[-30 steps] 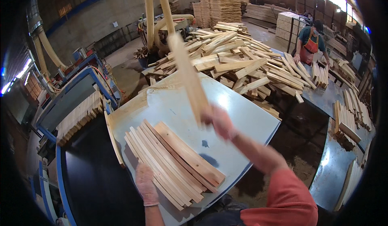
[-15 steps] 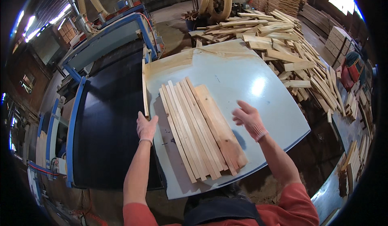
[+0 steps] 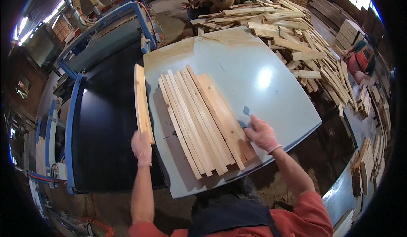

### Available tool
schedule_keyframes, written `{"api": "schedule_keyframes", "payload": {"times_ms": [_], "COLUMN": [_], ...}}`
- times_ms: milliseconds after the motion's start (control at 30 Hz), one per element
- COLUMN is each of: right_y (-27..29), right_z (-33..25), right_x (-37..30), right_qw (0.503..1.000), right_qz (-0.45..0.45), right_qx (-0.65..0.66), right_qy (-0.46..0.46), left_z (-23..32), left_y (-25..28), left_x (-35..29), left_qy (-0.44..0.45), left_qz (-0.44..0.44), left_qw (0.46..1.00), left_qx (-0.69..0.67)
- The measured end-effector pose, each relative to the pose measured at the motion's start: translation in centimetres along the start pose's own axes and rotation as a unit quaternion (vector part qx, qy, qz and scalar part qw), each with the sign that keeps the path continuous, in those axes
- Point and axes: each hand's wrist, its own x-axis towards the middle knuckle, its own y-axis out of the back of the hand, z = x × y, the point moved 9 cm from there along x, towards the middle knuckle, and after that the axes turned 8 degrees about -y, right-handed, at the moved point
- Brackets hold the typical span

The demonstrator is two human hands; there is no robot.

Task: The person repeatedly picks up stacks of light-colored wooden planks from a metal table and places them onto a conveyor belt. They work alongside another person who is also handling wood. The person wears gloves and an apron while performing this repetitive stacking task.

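Observation:
My left hand [image 3: 141, 147], in a pale knitted glove, grips the near end of a wooden board [image 3: 143, 101]. That board lies lengthwise along the right edge of the black conveyor belt [image 3: 111, 122], beside the table. On the light grey table [image 3: 237, 63] several narrow wooden strips [image 3: 190, 118] lie side by side, with one wider board [image 3: 222, 114] along their right. Close by this wider board's right edge is my gloved right hand [image 3: 263, 134], thumb and fingers apart. Whether its thumb touches the wood I cannot tell.
A blue-framed machine [image 3: 110, 29] spans the belt's far end. Beyond the table's far right edge is a large heap of loose boards [image 3: 296, 46]. Another person [image 3: 359, 63] bends at the far right, near more stacked wood [image 3: 368, 165].
My left hand has drawn the board nearer and slightly left, and more of its broad face shows. My right hand has come down toward the wider board's right edge.

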Motion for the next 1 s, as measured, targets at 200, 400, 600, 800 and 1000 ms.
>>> {"api": "schedule_keyframes", "payload": {"times_ms": [200,400,600,800,1000], "right_y": [-5.9,-8.7,-5.8,-7.6,-13.3], "right_z": [-4.6,0.1,-4.9,-11.1,-22.2], "right_x": [-0.2,3.0,3.4,5.9,1.7], "right_qw": [0.996,0.827,0.936,0.987,0.99], "right_qz": [0.074,-0.137,-0.114,-0.12,-0.14], "right_qx": [0.005,0.53,0.325,0.077,0.012], "right_qy": [0.058,-0.125,-0.078,-0.069,-0.025], "left_z": [4.3,9.5,6.3,5.6,1.8], "left_y": [-1.0,-3.0,-3.6,-4.8,1.6], "left_x": [-18.5,-20.5,-17.6,-15.2,-10.4], "left_qy": [-0.033,-0.184,-0.159,-0.099,-0.151], "left_qz": [-0.089,-0.172,-0.127,-0.187,-0.142], "left_qw": [0.993,0.963,0.978,0.968,0.971], "left_qx": [-0.068,-0.096,-0.05,-0.136,-0.12]}}
